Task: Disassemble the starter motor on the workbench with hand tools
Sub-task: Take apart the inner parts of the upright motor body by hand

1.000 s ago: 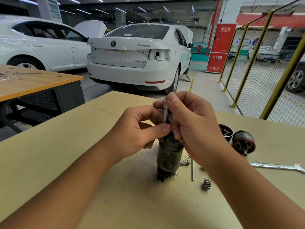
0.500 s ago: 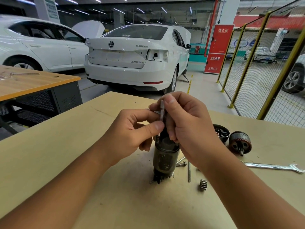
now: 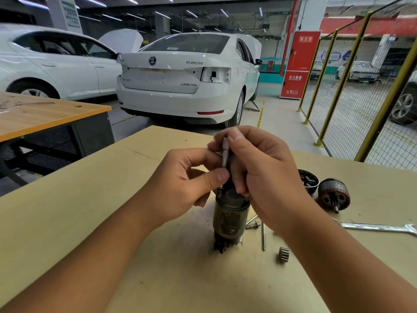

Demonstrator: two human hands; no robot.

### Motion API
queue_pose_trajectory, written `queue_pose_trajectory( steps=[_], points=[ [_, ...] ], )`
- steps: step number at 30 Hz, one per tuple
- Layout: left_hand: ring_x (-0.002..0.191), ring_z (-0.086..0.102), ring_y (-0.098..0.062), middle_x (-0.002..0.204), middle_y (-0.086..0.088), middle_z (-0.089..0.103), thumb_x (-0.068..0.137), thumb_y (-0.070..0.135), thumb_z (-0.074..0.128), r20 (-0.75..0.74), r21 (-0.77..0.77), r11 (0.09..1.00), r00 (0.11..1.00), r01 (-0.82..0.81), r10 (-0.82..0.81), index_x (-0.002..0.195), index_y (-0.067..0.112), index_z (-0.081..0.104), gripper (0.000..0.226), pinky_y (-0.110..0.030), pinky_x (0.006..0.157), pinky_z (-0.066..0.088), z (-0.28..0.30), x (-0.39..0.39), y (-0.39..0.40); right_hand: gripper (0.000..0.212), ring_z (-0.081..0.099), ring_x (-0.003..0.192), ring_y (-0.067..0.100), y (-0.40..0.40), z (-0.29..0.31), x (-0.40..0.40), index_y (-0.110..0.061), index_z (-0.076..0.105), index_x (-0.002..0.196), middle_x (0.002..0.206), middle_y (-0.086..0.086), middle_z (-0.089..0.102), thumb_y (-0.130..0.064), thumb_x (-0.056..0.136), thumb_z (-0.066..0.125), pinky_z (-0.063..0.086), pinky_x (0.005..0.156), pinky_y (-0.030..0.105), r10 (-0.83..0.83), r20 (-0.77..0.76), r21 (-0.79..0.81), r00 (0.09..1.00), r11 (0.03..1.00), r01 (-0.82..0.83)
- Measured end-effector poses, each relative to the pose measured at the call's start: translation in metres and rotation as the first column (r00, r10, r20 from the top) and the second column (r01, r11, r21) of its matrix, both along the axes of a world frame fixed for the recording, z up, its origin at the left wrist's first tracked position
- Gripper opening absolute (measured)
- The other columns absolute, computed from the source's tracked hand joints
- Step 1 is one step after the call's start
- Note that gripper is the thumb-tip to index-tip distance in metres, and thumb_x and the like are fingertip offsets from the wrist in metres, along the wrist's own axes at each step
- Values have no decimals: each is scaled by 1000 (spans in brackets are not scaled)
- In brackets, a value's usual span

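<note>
Legibly — "SUPERB" on white car boot; hydrant cabinet "119".

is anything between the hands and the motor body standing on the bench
Nothing visible is. The left hand and right hand both pinch the thin metal shaft sticking up from the upright motor body. The loose bolts and small gear lie beside its base.
</note>
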State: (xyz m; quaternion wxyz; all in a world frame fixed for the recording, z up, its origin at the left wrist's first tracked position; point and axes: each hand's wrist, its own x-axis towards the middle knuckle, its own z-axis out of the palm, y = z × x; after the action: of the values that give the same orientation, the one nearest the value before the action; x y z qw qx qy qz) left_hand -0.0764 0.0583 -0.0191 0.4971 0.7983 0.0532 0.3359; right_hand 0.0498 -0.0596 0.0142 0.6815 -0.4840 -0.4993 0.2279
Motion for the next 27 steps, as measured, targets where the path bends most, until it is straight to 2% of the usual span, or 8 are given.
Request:
queue_pose_trajectory(
  steps=[4,8,10,12,16,22,25,27],
  points=[
    [53,56,-15,87,-4,68,88,28,75,0,-8,1000,1000,-11,11,99,13,74,19,-25,50,48,0,1,0,18,47,41,5,1,0,0,-8,64,93,95,22,73,-25,99,66,42,45,22,-37,23,-1,999,999,37],
    [53,57,-19,84,-9,70,94,25,70,10,6,1000,1000,-1,1,104,12,77,18,-32,48,49,3,-2,0,24,45,41,7,2,-1,0,-4,65,91,66,15,62,-24,103,59,46,56,38,-48,17,-21,999,999,48],
    [51,55,-16,83,-6,70,92,26,71,13,9,1000,1000,-13,13,104,9,76,22,-27,48,47,3,-1,-2,24,48,44,7,0,-1,-1,-8,67,93,71,15,66,-31,98,65,47,57,36,-10,10,-4,1000,1000,10],
    [50,53,-12,81,-2,69,87,28,69,6,39,998,999,-48,48,104,8,76,27,-22,48,45,4,1,-5,21,55,51,8,0,-1,-1,-13,68,94,86,17,71,-33,91,70,45,50,24,-5,49,0,999,1000,5],
    [48,53,-13,74,8,70,86,30,68,23,43,997,998,-64,63,101,17,77,22,-25,47,46,5,0,-7,12,52,50,6,0,-1,0,-11,70,94,93,18,72,-21,99,64,42,47,20,-35,101,-10,994,999,36],
    [50,54,-12,75,4,67,89,27,66,4,16,999,999,-43,43,102,15,76,20,-23,49,46,4,-1,-6,21,50,45,15,0,2,-2,-10,70,95,82,9,74,-19,105,54,45,58,48,-4,0,-13,1000,1000,4],
    [52,54,-12,83,3,66,87,29,70,-10,16,999,999,-52,52,101,9,72,24,-23,49,46,3,1,-5,17,49,44,9,-1,1,-2,-9,66,93,88,17,74,-24,99,63,44,44,28,-30,15,-4,999,1000,30],
    [52,54,-14,84,3,66,90,29,74,-14,6,999,999,-53,53,100,10,72,21,-24,49,46,2,1,-4,19,46,42,6,0,2,-2,-7,67,92,94,23,72,-23,100,61,41,47,25,-42,29,-10,999,999,42]
  ],
)
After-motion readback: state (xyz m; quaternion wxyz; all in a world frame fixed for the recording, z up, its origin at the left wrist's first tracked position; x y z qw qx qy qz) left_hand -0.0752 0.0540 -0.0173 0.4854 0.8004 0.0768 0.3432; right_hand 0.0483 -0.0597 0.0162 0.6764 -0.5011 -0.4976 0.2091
